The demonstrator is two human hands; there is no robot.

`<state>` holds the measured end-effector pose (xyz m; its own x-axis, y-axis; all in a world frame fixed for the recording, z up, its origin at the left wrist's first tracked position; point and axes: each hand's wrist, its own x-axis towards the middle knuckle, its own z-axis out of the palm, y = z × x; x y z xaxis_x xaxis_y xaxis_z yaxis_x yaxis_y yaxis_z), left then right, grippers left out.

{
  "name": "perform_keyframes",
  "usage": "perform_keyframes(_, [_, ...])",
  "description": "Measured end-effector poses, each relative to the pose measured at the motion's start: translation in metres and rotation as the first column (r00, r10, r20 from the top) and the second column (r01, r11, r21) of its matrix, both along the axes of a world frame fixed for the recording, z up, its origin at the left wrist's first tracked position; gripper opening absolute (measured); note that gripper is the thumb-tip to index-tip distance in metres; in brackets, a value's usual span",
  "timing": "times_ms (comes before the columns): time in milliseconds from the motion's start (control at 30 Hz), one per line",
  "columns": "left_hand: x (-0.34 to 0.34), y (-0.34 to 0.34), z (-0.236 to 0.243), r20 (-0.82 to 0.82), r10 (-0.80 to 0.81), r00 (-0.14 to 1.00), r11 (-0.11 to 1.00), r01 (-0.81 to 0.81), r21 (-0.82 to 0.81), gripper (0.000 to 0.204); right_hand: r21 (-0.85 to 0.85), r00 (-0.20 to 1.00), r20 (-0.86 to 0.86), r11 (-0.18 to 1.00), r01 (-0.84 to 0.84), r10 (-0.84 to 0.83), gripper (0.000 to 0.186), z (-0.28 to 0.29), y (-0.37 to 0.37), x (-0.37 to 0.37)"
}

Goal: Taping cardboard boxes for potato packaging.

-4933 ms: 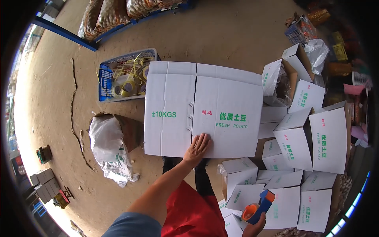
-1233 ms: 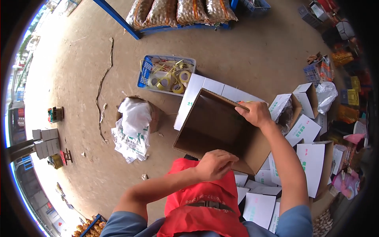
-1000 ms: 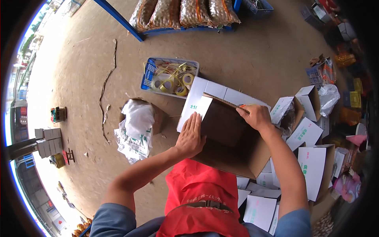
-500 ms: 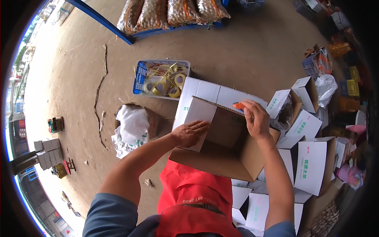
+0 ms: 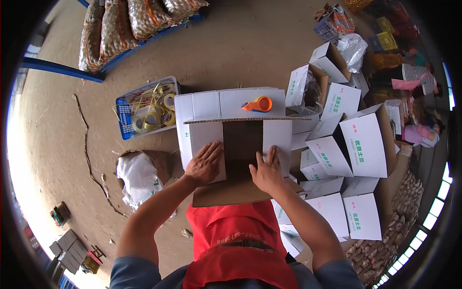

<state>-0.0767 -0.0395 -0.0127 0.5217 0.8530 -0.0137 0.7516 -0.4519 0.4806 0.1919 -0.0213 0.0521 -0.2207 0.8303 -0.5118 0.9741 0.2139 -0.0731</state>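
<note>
A brown-lined white cardboard box stands open end up in front of me, over my red apron. My left hand lies flat on its left inner flap, pressing it down. The right inner flap is under my right hand, fingers spread. Behind the box lies a stack of flattened white cartons, and an orange and blue tape dispenser rests on that stack, out of either hand.
A blue crate of tape rolls and yellow strapping sits at the left. A white sack in a brown carton lies lower left. Several erected white boxes crowd the right. Mesh sacks on a blue pallet are at the back.
The tape dispenser left my right hand and now lies on the flat cartons. Both hands have come down onto the box's two inner flaps, folding them inward.
</note>
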Motion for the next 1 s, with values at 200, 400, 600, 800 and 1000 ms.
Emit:
perform_keyframes(200, [0.016, 0.022, 0.008, 0.039, -0.047, 0.998, 0.998, 0.045, 0.044, 0.057, -0.051, 0.919, -0.394, 0.999, 0.015, -0.033, 0.048, 0.004, 0.012, 0.059])
perform_keyframes(400, [0.082, 0.059, -0.005, 0.087, -0.231, 0.969, 0.964, 0.216, 0.152, 0.07, -0.118, 0.947, -0.319, 0.989, -0.085, 0.043, 0.052, 0.031, 0.013, 0.072])
perform_keyframes(600, [0.115, 0.057, -0.023, -0.195, -0.352, 0.916, 0.921, 0.375, 0.102, 0.064, -0.366, 0.985, -0.119, 0.916, -0.161, 0.126, 0.059, 0.041, 0.036, 0.037])
perform_keyframes(800, [0.115, 0.061, -0.044, -0.207, -0.394, 0.895, 0.909, 0.347, -0.229, 0.063, 0.566, 0.721, -0.489, 0.808, -0.165, 0.491, 0.051, 0.127, 0.137, -0.01])
perform_keyframes(1000, [0.122, 0.078, -0.036, -0.239, -0.416, 0.877, 0.841, 0.271, -0.469, 0.063, -0.033, 0.949, -0.225, 0.972, -0.235, 0.221, 0.069, 0.078, 0.122, 0.006])
